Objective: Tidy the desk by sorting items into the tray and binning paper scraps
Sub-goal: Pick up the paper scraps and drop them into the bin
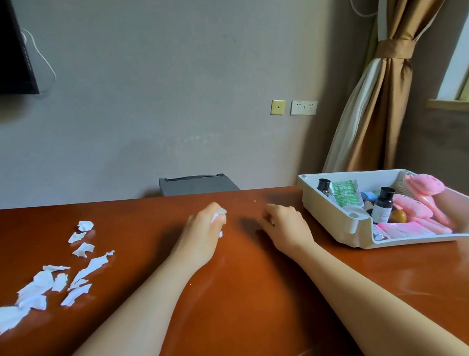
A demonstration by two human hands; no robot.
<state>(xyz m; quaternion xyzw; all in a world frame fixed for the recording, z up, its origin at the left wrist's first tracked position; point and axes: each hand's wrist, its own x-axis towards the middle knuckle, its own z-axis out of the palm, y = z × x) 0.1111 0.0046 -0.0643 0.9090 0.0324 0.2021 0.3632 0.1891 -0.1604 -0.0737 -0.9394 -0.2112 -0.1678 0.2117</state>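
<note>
Poking out frontward, crumpled paper point(219, 213) is being gripped by the left hand point(203, 228); whether the curled right hand point(285, 224) is holding anything cannot be told.

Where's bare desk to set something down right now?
Bare desk lies in front of the tray, and between the paper scraps and the left hand. Crowded: the left edge with scraps, and the tray itself.

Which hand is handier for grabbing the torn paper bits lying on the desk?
Probably the left hand: the paper scraps lie on its side, and it already grips a wad of paper. The right hand sits beside the tray, farther away.
</note>
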